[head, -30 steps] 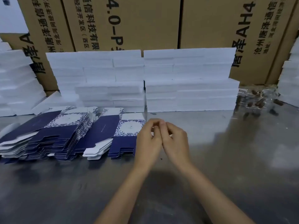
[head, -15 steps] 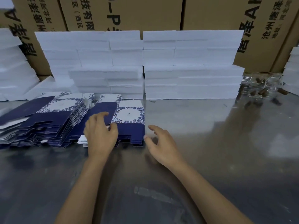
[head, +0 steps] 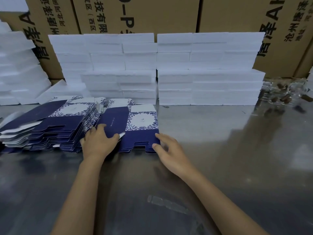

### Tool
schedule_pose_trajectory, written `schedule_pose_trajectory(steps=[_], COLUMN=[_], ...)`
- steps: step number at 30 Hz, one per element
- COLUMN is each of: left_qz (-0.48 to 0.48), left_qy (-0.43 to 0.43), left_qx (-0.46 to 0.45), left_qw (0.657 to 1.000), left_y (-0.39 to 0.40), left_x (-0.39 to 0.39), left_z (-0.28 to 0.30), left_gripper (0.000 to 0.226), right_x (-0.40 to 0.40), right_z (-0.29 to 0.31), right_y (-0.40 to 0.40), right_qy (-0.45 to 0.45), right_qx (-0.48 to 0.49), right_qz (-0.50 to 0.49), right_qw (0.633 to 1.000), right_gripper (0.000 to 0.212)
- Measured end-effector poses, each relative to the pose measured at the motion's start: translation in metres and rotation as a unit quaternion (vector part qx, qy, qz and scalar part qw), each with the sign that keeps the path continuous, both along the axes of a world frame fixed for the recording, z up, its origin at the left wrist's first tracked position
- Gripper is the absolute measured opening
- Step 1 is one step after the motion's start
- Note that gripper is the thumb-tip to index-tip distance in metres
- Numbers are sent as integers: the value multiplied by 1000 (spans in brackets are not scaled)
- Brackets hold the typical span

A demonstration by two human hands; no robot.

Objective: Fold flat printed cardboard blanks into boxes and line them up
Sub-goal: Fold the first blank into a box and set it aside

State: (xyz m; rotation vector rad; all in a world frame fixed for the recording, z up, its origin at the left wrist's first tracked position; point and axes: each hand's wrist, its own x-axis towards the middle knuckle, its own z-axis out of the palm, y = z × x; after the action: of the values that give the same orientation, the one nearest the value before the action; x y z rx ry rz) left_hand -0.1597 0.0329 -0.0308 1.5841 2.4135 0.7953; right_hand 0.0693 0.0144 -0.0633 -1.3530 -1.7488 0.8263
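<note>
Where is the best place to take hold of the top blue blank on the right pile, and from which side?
Probably the top blank at its near right corner, coming from the right: that edge overhangs bare table, so the right hand can slip under only one sheet. The left hand can press the pile flat.

Left hand [head: 98,143] and right hand [head: 171,151]: bare, no gloves, rings or watch. Forearms bare to frame edge; no sleeves vis. Nails short, unpainted.
</note>
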Motion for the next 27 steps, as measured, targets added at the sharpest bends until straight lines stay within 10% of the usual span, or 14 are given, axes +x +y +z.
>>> schedule_pose_trajectory(steps=[15,27], left_qz=[-64,-152], left_qy=[-183,-247], left_qx=[229,438], left_qw=[954,851], left_y=[-21,-39], left_x=[1,41], left_z=[31,61], left_gripper=[60,59], right_x=[7,32], right_z=[13,62], right_y=[-4,-5], right_qy=[46,523], right_qx=[66,-93], right_qz=[-78,20], right_qw=[994,847], right_gripper=[32,22])
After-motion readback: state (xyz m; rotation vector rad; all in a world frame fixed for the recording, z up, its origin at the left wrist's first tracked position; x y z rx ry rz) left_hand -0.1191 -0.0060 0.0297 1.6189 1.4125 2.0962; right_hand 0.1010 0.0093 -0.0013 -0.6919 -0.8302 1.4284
